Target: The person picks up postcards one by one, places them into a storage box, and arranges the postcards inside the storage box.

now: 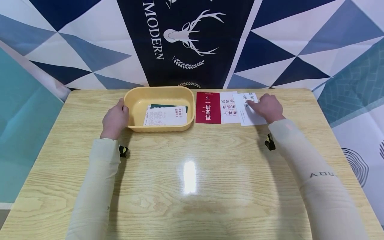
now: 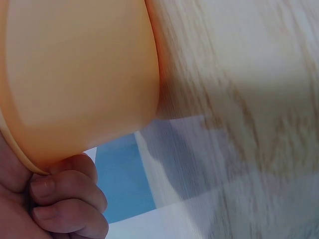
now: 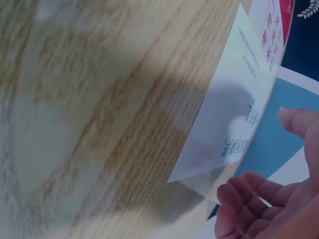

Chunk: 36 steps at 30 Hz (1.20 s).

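A yellow plastic tray [image 1: 159,90] stands at the table's far edge with two printed cards [image 1: 166,116] lying in it. My left hand [image 1: 117,113] grips the tray's left rim; in the left wrist view its fingers [image 2: 65,199] curl under the tray wall [image 2: 75,74]. To the right of the tray lie a red card [image 1: 208,107], a white card with red characters [image 1: 229,107] and a plain white card [image 1: 251,117], overlapping in a row. My right hand [image 1: 261,104] rests on the plain white card [image 3: 234,114], its fingers [image 3: 249,199] relaxed.
The wooden table [image 1: 192,173] reaches to the near edge, with a light glare at its middle. A patterned blue and white cloth backdrop [image 1: 186,40] hangs right behind the tray and cards.
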{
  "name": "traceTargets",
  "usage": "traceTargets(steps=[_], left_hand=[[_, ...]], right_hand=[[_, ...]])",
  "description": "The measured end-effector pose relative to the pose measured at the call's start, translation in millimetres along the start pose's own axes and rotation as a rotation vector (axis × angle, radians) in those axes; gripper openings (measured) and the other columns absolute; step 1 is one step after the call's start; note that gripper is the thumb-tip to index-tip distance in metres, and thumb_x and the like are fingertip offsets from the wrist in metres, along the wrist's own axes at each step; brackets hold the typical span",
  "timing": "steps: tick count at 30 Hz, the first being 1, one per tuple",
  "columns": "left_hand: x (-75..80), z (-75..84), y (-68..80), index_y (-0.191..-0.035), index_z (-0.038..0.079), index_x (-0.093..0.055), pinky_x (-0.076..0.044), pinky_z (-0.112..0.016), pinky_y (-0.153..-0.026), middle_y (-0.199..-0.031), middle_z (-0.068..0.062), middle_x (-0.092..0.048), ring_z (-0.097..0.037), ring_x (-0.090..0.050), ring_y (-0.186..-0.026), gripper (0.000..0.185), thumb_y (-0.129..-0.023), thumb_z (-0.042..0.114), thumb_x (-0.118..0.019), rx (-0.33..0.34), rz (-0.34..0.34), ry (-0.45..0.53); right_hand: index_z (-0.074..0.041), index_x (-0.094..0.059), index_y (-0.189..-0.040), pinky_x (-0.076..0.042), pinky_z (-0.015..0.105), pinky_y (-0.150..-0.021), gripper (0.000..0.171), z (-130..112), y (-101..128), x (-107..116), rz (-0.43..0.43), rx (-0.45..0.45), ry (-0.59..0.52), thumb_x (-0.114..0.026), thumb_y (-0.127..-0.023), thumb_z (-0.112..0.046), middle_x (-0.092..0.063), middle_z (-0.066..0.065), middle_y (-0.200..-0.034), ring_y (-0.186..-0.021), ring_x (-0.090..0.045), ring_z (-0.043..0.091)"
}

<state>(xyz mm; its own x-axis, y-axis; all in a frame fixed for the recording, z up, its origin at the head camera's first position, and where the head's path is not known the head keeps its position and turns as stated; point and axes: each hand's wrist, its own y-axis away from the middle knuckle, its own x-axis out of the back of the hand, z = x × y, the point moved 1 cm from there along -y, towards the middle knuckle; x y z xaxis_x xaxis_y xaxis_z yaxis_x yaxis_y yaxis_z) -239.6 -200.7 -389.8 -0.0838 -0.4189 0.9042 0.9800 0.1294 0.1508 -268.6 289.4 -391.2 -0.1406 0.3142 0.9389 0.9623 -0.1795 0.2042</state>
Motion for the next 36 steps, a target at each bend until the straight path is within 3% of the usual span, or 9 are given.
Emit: traceTargets(steps=[2, 4, 9, 18, 36], left_hand=[[-0.5, -0.2, 0.2, -0.150, 0.010, -0.019, -0.044, -0.054, -0.073, -0.124, -0.030, -0.053, -0.044, -0.057, -0.098, 0.054, -0.100, 0.028, -0.017, -0.003, 0.003, -0.004], [-0.9, -0.1, 0.3, -0.150, 0.010, -0.020, -0.044, -0.053, -0.072, -0.122, -0.031, -0.054, -0.043, -0.058, -0.096, 0.053, -0.100, 0.028, -0.017, -0.006, 0.003, -0.007], [-2.2, -0.2, 0.5, -0.150, 0.011, -0.019, -0.044, -0.052, -0.070, -0.121, -0.030, -0.055, -0.043, -0.058, -0.095, 0.054, -0.100, 0.028, -0.017, -0.006, -0.003, -0.007], [-3.6, -1.2, 0.6, -0.150, 0.011, -0.020, -0.044, -0.049, -0.066, -0.116, -0.030, -0.057, -0.040, -0.057, -0.089, 0.053, -0.100, 0.028, -0.016, -0.011, 0.006, -0.009], [-1.4, 0.1, 0.3, -0.150, 0.010, -0.021, -0.043, -0.048, -0.065, -0.115, -0.030, -0.057, -0.038, -0.056, -0.083, 0.053, -0.100, 0.028, -0.019, -0.008, 0.026, -0.005]], right_hand=[[-0.004, -0.048, -0.069, -0.037, 0.035, -0.052, 0.058, 1, 1, -2, 0.003, -0.025, 0.015, -0.048, -0.086, -0.059, -0.048, 0.011, -0.069, -0.064, -0.047, 0.025], [-0.007, -0.044, -0.065, -0.035, 0.032, -0.050, 0.058, 2, 1, -3, -0.012, -0.051, 0.030, -0.048, -0.085, -0.062, -0.043, 0.006, -0.063, -0.059, -0.045, 0.022], [-0.006, -0.048, -0.069, -0.033, 0.031, -0.052, 0.063, 5, 2, -7, -0.065, -0.094, 0.055, -0.047, -0.082, -0.067, -0.042, 0.005, -0.064, -0.062, -0.045, 0.021], [-0.004, -0.055, -0.078, -0.037, 0.032, -0.057, 0.071, 1, 1, -10, -0.087, -0.155, 0.105, -0.048, -0.077, -0.074, -0.048, 0.012, -0.077, -0.071, -0.049, 0.025], [-0.003, -0.057, -0.078, -0.036, 0.032, -0.056, 0.065, -4, -4, -11, -0.058, -0.136, 0.083, -0.054, -0.077, -0.068, -0.050, 0.011, -0.074, -0.069, -0.048, 0.024]])
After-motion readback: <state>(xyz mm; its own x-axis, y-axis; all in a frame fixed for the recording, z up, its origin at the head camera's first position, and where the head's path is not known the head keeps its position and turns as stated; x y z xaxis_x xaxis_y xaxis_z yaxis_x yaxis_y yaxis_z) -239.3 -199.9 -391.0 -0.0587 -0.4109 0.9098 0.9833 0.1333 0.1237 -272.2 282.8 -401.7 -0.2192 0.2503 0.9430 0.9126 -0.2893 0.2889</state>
